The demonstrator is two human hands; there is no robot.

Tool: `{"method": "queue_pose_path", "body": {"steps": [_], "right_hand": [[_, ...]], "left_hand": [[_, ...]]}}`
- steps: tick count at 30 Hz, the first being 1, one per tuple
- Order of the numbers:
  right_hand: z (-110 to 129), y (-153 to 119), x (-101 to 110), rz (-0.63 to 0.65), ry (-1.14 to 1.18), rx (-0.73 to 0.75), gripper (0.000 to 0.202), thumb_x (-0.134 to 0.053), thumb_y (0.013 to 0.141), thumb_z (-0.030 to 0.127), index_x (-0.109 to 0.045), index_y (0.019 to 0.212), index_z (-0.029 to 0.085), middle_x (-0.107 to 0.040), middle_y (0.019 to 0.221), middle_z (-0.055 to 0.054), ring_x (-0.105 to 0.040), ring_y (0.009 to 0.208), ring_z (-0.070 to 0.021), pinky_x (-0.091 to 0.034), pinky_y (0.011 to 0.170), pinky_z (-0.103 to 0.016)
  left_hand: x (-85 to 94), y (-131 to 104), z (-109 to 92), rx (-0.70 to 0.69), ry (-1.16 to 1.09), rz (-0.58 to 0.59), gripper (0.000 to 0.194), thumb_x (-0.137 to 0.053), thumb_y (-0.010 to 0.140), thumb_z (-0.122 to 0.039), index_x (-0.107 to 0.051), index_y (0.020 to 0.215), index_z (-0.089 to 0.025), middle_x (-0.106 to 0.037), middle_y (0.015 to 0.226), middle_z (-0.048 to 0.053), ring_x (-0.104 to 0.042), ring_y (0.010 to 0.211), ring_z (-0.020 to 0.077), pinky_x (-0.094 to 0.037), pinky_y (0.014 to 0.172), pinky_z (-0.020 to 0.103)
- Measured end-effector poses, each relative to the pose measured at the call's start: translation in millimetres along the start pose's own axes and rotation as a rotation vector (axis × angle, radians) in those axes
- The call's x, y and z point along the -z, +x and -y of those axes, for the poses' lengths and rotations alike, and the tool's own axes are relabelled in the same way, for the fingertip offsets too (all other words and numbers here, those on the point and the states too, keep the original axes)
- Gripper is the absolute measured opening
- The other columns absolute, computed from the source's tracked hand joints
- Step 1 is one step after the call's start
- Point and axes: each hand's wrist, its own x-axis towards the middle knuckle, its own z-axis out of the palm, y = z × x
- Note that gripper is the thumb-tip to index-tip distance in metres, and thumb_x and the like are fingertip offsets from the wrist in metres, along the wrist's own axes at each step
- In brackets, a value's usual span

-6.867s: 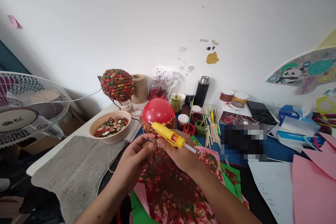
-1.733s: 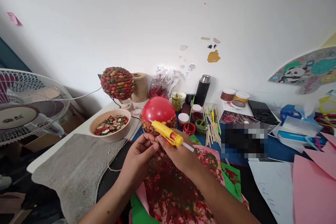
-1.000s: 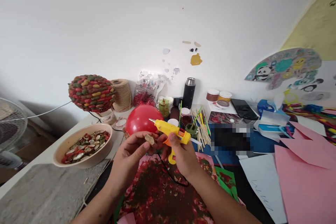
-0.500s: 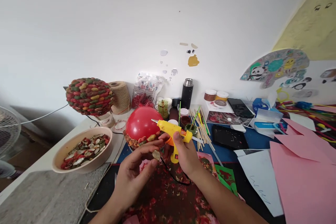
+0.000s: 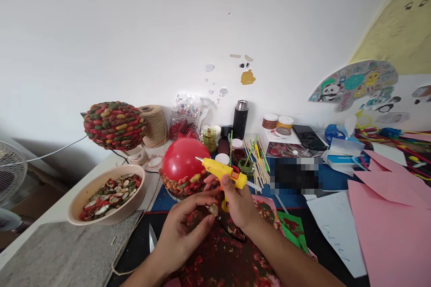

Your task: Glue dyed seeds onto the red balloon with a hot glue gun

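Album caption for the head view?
Left hand holds a small piece, right hand grips a yellow glue gun; red balloon behind.

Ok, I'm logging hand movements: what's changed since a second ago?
The left hand has brought the small pale piece down and rightward, below the glue gun. A metal blade now shows left of that hand. The right hand still grips the glue gun; the red balloon stayed put.

Glue gun (image 5: 220, 170) yellow; balloon (image 5: 183, 158) plain red; bowl (image 5: 112, 218) pale peach; ball (image 5: 114, 125) mottled red, green, mustard.
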Motion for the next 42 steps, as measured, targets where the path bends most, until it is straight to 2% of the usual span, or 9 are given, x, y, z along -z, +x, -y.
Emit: {"method": "queue_pose_path", "body": {"steps": [4, 7, 9, 11, 16, 19, 26, 33, 42], "right_hand": [[4.5, 2.5, 1.7, -0.018, 0.03, -0.007, 0.07, -0.056, 0.1, 0.084, -0.081, 0.094, 0.019, -0.082, 0.089, -0.01, -0.078, 0.078, -0.0223, -0.064, 0.076, -0.033], [7.9, 7.0, 4.7, -0.039, 0.11, -0.077, 0.075, -0.056, 0.096, 0.089, -0.079, 0.093, 0.018, -0.079, 0.083, -0.008, -0.069, 0.054, -0.0155, -0.053, 0.05, -0.025], [8.5, 8.6, 5.6, -0.052, 0.133, -0.102, 0.076, -0.057, 0.093, 0.091, -0.078, 0.09, 0.017, -0.077, 0.079, -0.007, -0.063, 0.045, -0.0125, -0.046, 0.044, -0.023], [8.0, 7.6, 4.9, -0.052, 0.115, -0.103, 0.076, -0.058, 0.093, 0.091, -0.078, 0.087, 0.017, -0.076, 0.077, -0.007, -0.063, 0.046, -0.0128, -0.047, 0.045, -0.024], [4.6, -3.9, -1.8, 0.067, 0.117, -0.144, 0.077, -0.058, 0.093, 0.092, -0.079, 0.088, 0.017, -0.074, 0.076, -0.007, -0.067, 0.053, -0.015, -0.049, 0.05, -0.025], [4.1, -9.5, -4.5, 0.116, 0.085, -0.122, 0.075, -0.061, 0.093, 0.09, -0.08, 0.089, 0.017, -0.07, 0.072, -0.004, -0.065, 0.054, -0.0142, -0.048, 0.053, -0.025], [1.8, -11.7, -5.0, 0.105, -0.046, -0.086, 0.077, -0.059, 0.094, 0.09, -0.082, 0.088, 0.017, -0.058, 0.057, 0.001, -0.062, 0.053, -0.0158, -0.047, 0.055, -0.028], [3.0, -14.5, -7.0, 0.13, -0.126, -0.076, 0.074, -0.057, 0.096, 0.088, -0.077, 0.082, 0.018, -0.057, 0.056, 0.002, -0.06, 0.051, -0.0159, -0.045, 0.053, -0.028], [13.6, -14.4, -10.7, 0.183, -0.212, 0.071, 0.066, -0.053, 0.103, 0.081, -0.077, 0.078, 0.024, -0.055, 0.055, 0.001, -0.054, 0.051, -0.0171, -0.043, 0.05, -0.028]], "left_hand": [[-0.9, -2.5, -5.5, -0.011, 0.004, 0.128, 0.017, -0.077, 0.095, -0.025, -0.084, 0.11, -0.026, -0.081, 0.134, 0.017, -0.078, 0.126, 0.0345, -0.063, 0.106, 0.047], [-0.9, -6.0, -11.1, -0.029, -0.043, 0.264, 0.021, -0.078, 0.094, -0.022, -0.083, 0.114, -0.027, -0.082, 0.131, 0.015, -0.079, 0.123, 0.0325, -0.065, 0.103, 0.043], [1.2, -7.4, -12.8, -0.06, -0.079, 0.322, 0.026, -0.077, 0.094, -0.018, -0.082, 0.118, -0.029, -0.084, 0.128, 0.013, -0.082, 0.115, 0.0293, -0.066, 0.099, 0.039], [7.1, -6.7, -10.8, -0.076, -0.093, 0.207, 0.027, -0.076, 0.095, -0.018, -0.083, 0.118, -0.031, -0.085, 0.124, 0.01, -0.083, 0.111, 0.0273, -0.066, 0.098, 0.038], [31.5, 2.7, 8.4, 0.0, -0.12, -0.496, 0.015, -0.082, 0.093, -0.033, -0.086, 0.106, -0.027, -0.082, 0.116, 0.01, -0.077, 0.11, 0.0273, -0.065, 0.089, 0.033], [39.7, 7.7, 19.8, 0.09, -0.18, -0.659, 0.025, -0.087, 0.089, -0.039, -0.086, 0.109, -0.025, -0.082, 0.109, 0.007, -0.076, 0.098, 0.0233, -0.063, 0.081, 0.028], [40.5, 8.6, 31.3, 0.136, -0.107, -0.675, 0.032, -0.087, 0.088, -0.043, -0.086, 0.116, -0.026, -0.084, 0.113, 0.006, -0.076, 0.102, 0.0226, -0.062, 0.089, 0.03], [38.4, 10.6, 20.5, 0.073, 0.069, -0.623, 0.031, -0.082, 0.092, -0.044, -0.085, 0.114, -0.023, -0.083, 0.114, 0.008, -0.077, 0.103, 0.0241, -0.064, 0.088, 0.033], [35.5, 9.3, 17.0, 0.014, 0.124, -0.572, 0.025, -0.08, 0.096, -0.034, -0.085, 0.118, -0.025, -0.083, 0.115, 0.006, -0.076, 0.102, 0.0207, -0.063, 0.088, 0.029]]}}
